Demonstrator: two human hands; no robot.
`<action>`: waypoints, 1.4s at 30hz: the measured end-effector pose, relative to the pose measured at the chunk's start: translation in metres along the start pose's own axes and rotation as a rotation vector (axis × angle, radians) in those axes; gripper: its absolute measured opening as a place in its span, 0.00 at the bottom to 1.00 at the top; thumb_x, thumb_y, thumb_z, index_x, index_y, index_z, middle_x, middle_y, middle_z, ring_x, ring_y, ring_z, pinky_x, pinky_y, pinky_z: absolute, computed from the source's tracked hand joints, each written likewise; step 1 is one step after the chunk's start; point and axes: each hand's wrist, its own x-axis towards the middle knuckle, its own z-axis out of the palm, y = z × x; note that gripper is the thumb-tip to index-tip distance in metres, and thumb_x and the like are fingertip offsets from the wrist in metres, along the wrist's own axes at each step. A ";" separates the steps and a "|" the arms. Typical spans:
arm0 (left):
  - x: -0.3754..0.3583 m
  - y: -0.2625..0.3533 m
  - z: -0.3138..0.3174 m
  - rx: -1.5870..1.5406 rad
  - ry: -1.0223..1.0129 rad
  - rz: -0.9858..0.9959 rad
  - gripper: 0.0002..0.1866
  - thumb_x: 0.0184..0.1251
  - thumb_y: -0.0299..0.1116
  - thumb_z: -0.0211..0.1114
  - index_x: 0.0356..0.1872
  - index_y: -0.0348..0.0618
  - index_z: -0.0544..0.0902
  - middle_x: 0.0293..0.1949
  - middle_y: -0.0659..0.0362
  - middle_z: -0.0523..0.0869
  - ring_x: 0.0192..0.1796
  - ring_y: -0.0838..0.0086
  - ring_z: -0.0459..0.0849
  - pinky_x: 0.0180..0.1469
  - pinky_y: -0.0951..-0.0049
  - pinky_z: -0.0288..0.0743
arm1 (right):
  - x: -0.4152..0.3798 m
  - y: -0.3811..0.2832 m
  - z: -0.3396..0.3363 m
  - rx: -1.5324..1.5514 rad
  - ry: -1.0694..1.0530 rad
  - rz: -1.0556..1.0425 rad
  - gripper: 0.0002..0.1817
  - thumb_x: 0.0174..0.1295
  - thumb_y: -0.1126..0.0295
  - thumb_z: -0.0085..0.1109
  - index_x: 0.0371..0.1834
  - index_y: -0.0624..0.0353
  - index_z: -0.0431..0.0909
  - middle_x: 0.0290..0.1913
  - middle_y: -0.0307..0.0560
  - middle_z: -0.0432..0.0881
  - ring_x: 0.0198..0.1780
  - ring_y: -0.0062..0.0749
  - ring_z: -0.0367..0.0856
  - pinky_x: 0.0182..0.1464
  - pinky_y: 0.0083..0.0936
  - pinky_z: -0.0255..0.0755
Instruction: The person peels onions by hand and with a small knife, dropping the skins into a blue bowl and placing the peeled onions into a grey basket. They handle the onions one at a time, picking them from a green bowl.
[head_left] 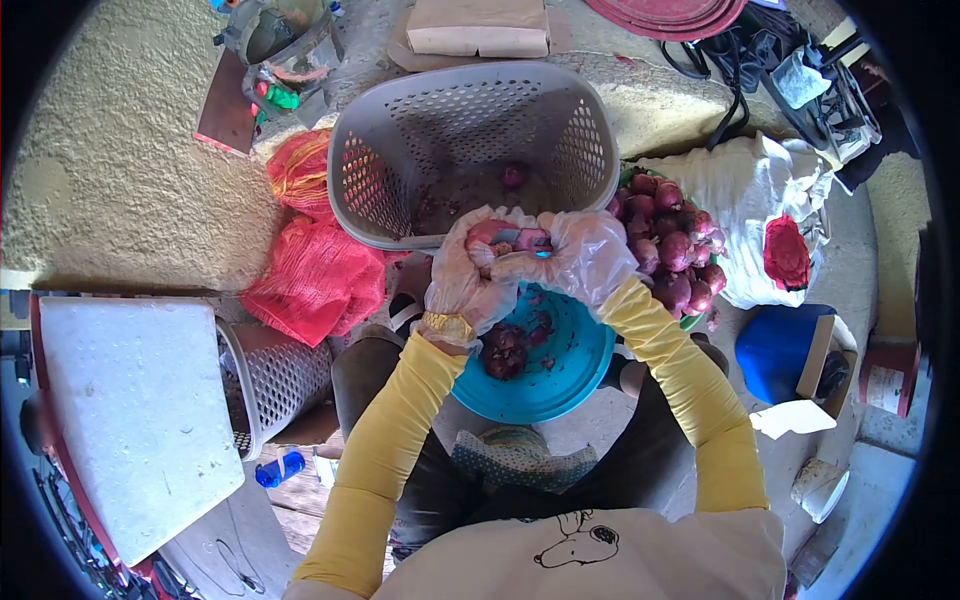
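Observation:
Both my hands wear clear plastic gloves and meet above the turquoise basin (570,395), near the front rim of the grey basket. My left hand (468,272) is closed around a red onion (490,236), whose skin shows between the fingers. My right hand (598,258) is closed against it from the other side; a small dark and greyish piece shows at its fingertips, too hidden to name. Onion skins (503,352) lie in the basin below. A single red onion (513,176) sits inside the grey perforated basket (345,215) among loose skin scraps.
Red onions (676,250) are heaped in a green container at the right, beside a white sack (745,185). Red mesh bags (318,280) lie left of the basket. A white lid (140,400), another perforated basket (285,375) and a blue container (775,350) stand around me.

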 end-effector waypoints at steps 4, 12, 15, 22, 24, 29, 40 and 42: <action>0.004 -0.022 -0.002 -0.022 0.085 0.214 0.15 0.78 0.33 0.62 0.59 0.36 0.78 0.55 0.52 0.87 0.58 0.61 0.86 0.66 0.65 0.82 | 0.002 -0.010 0.003 0.191 -0.014 0.087 0.37 0.54 0.25 0.67 0.35 0.53 0.87 0.29 0.56 0.88 0.38 0.56 0.89 0.43 0.47 0.81; -0.010 0.006 0.032 0.050 0.000 0.120 0.13 0.76 0.33 0.65 0.53 0.37 0.80 0.52 0.50 0.86 0.59 0.60 0.84 0.67 0.59 0.79 | 0.010 0.016 -0.022 0.227 -0.008 -0.154 0.38 0.51 0.25 0.71 0.35 0.55 0.88 0.29 0.57 0.87 0.36 0.60 0.88 0.41 0.46 0.82; 0.018 -0.009 0.000 -0.255 -0.088 -0.012 0.12 0.75 0.35 0.65 0.48 0.37 0.81 0.49 0.50 0.86 0.56 0.58 0.84 0.64 0.57 0.80 | 0.007 0.007 -0.016 0.050 0.021 -0.157 0.42 0.48 0.22 0.70 0.37 0.56 0.88 0.29 0.57 0.88 0.36 0.61 0.88 0.42 0.47 0.81; 0.020 -0.010 0.008 -0.633 -0.094 0.033 0.12 0.76 0.38 0.64 0.45 0.38 0.82 0.46 0.52 0.87 0.53 0.58 0.84 0.60 0.55 0.79 | 0.000 -0.013 0.000 0.308 -0.003 0.071 0.37 0.50 0.31 0.78 0.38 0.60 0.89 0.27 0.54 0.87 0.30 0.46 0.87 0.38 0.37 0.80; 0.015 -0.009 0.012 -0.543 -0.054 0.098 0.11 0.76 0.38 0.64 0.44 0.39 0.82 0.46 0.53 0.87 0.53 0.58 0.83 0.61 0.55 0.78 | -0.001 -0.015 0.005 0.508 -0.062 0.146 0.41 0.51 0.25 0.70 0.39 0.58 0.90 0.29 0.61 0.87 0.36 0.59 0.88 0.42 0.45 0.81; 0.010 -0.005 0.018 -0.482 -0.010 0.180 0.12 0.77 0.39 0.64 0.44 0.39 0.82 0.45 0.52 0.87 0.54 0.58 0.83 0.62 0.56 0.78 | 0.003 -0.009 0.008 0.619 -0.070 0.062 0.40 0.54 0.26 0.70 0.37 0.59 0.90 0.27 0.61 0.85 0.33 0.58 0.86 0.38 0.42 0.80; 0.020 -0.005 0.006 -0.323 -0.180 0.027 0.12 0.77 0.38 0.63 0.44 0.37 0.81 0.45 0.51 0.86 0.53 0.58 0.83 0.64 0.55 0.78 | 0.001 -0.011 -0.014 0.339 0.044 -0.070 0.40 0.51 0.23 0.69 0.31 0.57 0.87 0.24 0.56 0.85 0.31 0.56 0.87 0.34 0.44 0.80; 0.015 -0.006 0.021 -0.400 0.012 0.057 0.12 0.77 0.39 0.63 0.44 0.38 0.81 0.45 0.52 0.86 0.53 0.59 0.83 0.63 0.55 0.78 | 0.001 -0.009 -0.002 0.192 -0.012 0.015 0.41 0.53 0.23 0.67 0.40 0.56 0.91 0.26 0.56 0.86 0.32 0.55 0.88 0.37 0.43 0.81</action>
